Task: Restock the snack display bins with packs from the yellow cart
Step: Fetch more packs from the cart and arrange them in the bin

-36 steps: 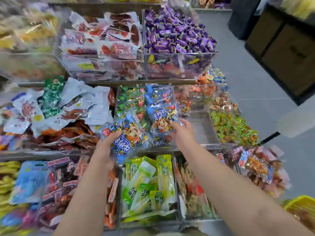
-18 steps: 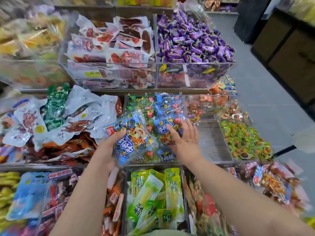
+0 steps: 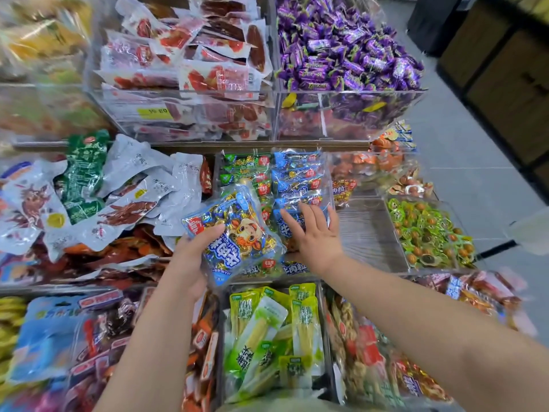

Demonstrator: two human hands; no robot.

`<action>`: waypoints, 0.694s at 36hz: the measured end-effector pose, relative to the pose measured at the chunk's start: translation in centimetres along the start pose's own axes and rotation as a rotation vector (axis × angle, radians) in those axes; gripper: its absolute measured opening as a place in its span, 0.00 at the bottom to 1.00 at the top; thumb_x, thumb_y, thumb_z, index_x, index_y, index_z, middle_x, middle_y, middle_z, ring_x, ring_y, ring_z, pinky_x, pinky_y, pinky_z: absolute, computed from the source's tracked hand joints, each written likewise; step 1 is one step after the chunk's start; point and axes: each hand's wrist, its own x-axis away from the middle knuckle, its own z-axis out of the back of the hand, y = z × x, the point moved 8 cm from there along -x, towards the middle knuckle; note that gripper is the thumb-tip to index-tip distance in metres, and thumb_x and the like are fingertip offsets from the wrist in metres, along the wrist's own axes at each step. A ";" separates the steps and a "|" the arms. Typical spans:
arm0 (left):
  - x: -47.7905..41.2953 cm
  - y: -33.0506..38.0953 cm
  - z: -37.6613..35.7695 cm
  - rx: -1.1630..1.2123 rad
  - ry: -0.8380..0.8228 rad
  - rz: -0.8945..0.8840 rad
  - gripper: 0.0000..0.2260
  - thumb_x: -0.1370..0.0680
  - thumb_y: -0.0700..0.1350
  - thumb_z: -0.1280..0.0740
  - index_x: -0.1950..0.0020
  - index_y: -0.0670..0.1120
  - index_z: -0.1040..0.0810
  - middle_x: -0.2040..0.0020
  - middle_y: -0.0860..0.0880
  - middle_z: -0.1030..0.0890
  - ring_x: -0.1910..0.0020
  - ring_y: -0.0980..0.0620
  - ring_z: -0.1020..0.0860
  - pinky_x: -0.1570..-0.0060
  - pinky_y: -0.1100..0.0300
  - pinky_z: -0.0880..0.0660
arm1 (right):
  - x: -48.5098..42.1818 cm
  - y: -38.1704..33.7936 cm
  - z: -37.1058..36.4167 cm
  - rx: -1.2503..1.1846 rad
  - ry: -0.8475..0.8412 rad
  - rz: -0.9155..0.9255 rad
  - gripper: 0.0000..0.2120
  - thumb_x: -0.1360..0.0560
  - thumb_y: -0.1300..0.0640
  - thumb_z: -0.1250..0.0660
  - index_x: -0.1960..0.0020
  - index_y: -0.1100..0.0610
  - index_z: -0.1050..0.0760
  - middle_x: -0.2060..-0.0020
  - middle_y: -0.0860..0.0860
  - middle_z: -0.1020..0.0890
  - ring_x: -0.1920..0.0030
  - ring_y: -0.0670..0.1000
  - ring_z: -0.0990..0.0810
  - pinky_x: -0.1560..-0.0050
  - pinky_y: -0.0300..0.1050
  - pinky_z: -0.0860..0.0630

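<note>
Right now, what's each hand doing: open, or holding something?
Left hand: grips a blue snack pack.
Right hand: open, fingers straight, touching the stacked blue packs.

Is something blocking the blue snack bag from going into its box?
Only the right hand, lying flat on the stacked blue packs where it goes. The left hand holds the blue pack right beside that row; nothing else visible blocks it.

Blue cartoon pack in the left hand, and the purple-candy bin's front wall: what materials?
Blue pack: probably thin glossy plastic film, partly clear; glare streaks, its contents show through. Bin wall: likely rigid clear acrylic; purple candies visible behind it, straight bright edges.
</note>
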 end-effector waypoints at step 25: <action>-0.4 -0.5 -1.0 -0.036 -0.080 -0.015 0.21 0.38 0.47 0.26 0.46 0.46 0.21 0.53 0.44 0.15 0.57 0.45 0.15 0.64 0.51 0.19 | 0.5 2.2 3.5 -0.504 0.251 -0.054 0.33 0.25 0.40 0.40 0.24 0.48 0.47 0.25 0.52 0.52 0.25 0.50 0.63 0.28 0.57 0.64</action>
